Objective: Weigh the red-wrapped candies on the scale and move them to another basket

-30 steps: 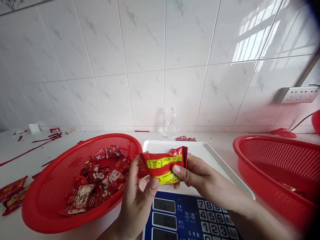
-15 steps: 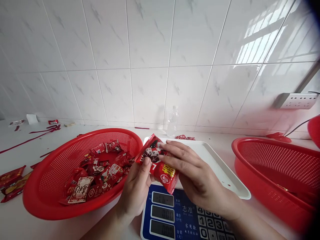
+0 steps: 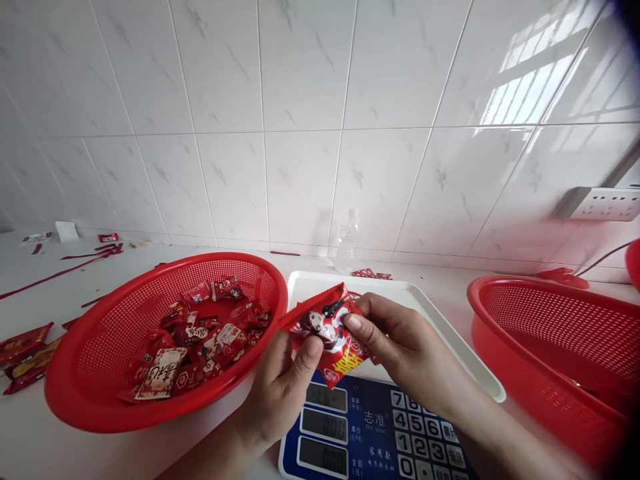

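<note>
A red snack packet (image 3: 327, 337) with cartoon figures and yellow print is held between both hands, above the front of the scale tray. My left hand (image 3: 283, 387) grips its left side, thumb on the front. From the right, my right hand (image 3: 395, 333) pinches the packet with the thumb on its face. Below them lies a blue scale panel (image 3: 370, 427) with three displays and number keys, joined to a white tray (image 3: 430, 320). At the left, a red perforated basket (image 3: 75, 373) contains several small red packets (image 3: 200, 340).
Another red basket (image 3: 550, 293) stands at the right. Behind the tray are a clear plastic bottle (image 3: 347, 243) and small red packets (image 3: 367, 273). Larger packets (image 3: 25, 357) and dark red ribbon (image 3: 65, 270) lie at far left. A socket strip (image 3: 605, 203) is on the tiled wall.
My right hand has shifted from spread fingers over the packet to a pinch at its right side. The packet has turned and creased between the hands. The view has shifted slightly.
</note>
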`<act>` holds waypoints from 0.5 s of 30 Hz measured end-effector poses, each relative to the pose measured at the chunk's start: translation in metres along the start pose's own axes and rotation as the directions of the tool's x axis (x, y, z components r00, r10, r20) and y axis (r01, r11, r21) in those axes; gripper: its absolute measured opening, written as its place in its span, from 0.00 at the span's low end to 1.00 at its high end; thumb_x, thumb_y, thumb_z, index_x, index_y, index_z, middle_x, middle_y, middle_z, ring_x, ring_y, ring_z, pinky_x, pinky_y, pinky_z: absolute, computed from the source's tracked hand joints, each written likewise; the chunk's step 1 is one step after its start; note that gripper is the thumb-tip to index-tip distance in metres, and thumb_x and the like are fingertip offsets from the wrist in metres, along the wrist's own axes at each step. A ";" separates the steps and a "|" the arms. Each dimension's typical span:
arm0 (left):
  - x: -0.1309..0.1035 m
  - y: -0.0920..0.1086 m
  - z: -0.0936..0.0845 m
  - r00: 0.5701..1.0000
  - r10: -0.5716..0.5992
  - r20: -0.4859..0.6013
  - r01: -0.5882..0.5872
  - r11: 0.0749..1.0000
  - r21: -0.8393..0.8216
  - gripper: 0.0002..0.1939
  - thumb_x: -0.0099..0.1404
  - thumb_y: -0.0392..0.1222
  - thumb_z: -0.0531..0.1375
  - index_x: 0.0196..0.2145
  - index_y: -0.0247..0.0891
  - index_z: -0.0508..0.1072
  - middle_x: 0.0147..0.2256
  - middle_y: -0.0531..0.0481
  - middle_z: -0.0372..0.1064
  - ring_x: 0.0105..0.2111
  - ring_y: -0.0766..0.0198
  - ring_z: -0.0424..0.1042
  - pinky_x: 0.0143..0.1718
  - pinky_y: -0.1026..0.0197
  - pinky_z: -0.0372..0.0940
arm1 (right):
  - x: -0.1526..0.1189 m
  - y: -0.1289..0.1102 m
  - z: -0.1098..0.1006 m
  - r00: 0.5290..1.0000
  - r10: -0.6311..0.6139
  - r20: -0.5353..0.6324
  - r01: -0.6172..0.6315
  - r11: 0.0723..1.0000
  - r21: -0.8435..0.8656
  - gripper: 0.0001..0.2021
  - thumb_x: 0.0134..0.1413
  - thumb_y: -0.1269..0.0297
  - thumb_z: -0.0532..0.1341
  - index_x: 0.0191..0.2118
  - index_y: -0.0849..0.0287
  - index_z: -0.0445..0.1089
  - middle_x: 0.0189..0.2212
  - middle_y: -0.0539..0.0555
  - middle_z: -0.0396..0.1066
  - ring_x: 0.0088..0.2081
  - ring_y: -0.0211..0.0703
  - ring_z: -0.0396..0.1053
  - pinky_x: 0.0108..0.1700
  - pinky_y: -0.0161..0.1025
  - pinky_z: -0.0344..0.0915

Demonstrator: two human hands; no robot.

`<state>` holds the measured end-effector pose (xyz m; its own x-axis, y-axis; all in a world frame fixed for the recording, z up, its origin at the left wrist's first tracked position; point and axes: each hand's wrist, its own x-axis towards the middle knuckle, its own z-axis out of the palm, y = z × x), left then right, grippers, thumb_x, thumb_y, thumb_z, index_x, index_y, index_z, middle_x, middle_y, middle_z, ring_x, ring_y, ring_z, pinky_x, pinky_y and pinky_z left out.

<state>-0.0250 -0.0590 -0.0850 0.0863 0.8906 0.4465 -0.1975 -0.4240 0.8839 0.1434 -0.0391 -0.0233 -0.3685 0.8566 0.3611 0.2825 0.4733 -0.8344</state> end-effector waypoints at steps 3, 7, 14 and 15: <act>0.002 0.008 0.004 0.990 -0.032 0.134 0.036 0.999 -0.024 0.18 0.64 0.53 0.61 0.48 0.42 0.71 0.41 0.46 0.75 0.34 0.62 0.74 0.31 0.64 0.73 | -0.001 0.000 0.001 0.996 -0.003 -0.089 0.003 1.000 -0.001 0.20 0.58 0.44 0.56 0.26 0.56 0.61 0.19 0.45 0.59 0.21 0.33 0.56 0.21 0.33 0.56; 0.005 0.015 0.006 0.989 -0.088 0.115 0.093 0.995 -0.043 0.15 0.65 0.50 0.61 0.45 0.40 0.73 0.36 0.48 0.74 0.26 0.69 0.70 0.26 0.70 0.71 | -0.001 -0.003 0.000 1.000 0.006 -0.022 -0.004 0.997 0.078 0.19 0.57 0.45 0.57 0.28 0.57 0.64 0.21 0.48 0.64 0.22 0.33 0.59 0.23 0.32 0.59; 0.001 0.019 0.002 0.971 -0.145 0.190 0.151 0.988 -0.017 0.15 0.64 0.51 0.61 0.42 0.38 0.75 0.33 0.47 0.72 0.27 0.67 0.69 0.26 0.68 0.71 | 0.001 -0.011 -0.006 0.999 0.009 0.046 -0.016 0.989 0.145 0.20 0.53 0.44 0.61 0.29 0.59 0.66 0.23 0.50 0.67 0.25 0.34 0.62 0.25 0.33 0.63; 0.001 0.019 0.003 0.974 -0.139 0.182 0.145 0.989 -0.020 0.16 0.64 0.51 0.61 0.43 0.38 0.75 0.34 0.47 0.72 0.29 0.66 0.70 0.27 0.68 0.71 | 0.001 -0.010 -0.005 0.999 0.024 0.029 -0.028 0.988 0.149 0.20 0.53 0.44 0.61 0.28 0.59 0.66 0.22 0.49 0.66 0.23 0.34 0.61 0.24 0.32 0.62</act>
<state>-0.0261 -0.0665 -0.0669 0.2887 0.8960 0.3375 -0.2027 -0.2873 0.9361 0.1448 -0.0424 -0.0125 -0.3868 0.8614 0.3291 0.1579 0.4134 -0.8967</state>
